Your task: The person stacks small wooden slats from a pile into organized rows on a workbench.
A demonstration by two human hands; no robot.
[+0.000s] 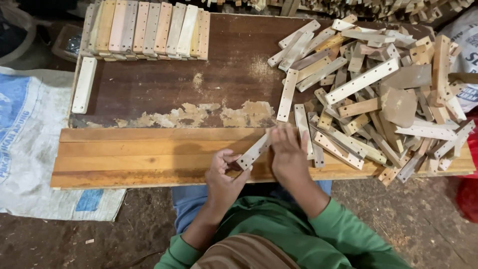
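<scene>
While a dark, scuffed worktop (164,84) with a lighter plank edge (149,159) fills most of the head view, a person in a green top sits at its near side and handles one small piece of wood. To the right sprawls a loose heap of drilled wooden slats (383,94), lying at all angles and spilling close to the hands; at the far left edge a tidy row of finished slats (149,30) stands side by side, with one single slat (83,84) lying apart below it. Pale patches of sawdust (199,115) streak the middle of the board, and a printed woven sack (25,144) covers the floor at left. Both hands meet over the plank edge on a pale drilled slat (254,152), which tilts up to the right: the left hand (224,174) is clenched on its lower end, thumb on top, while the right hand (289,154) lies with flat fingers on its upper end, whether gripping or only steadying cannot be told. Handled well, by this reading, the slat would be kept pinched at one end, turned so its holes show, and laid flush with the sorted row rather than dropped.
</scene>
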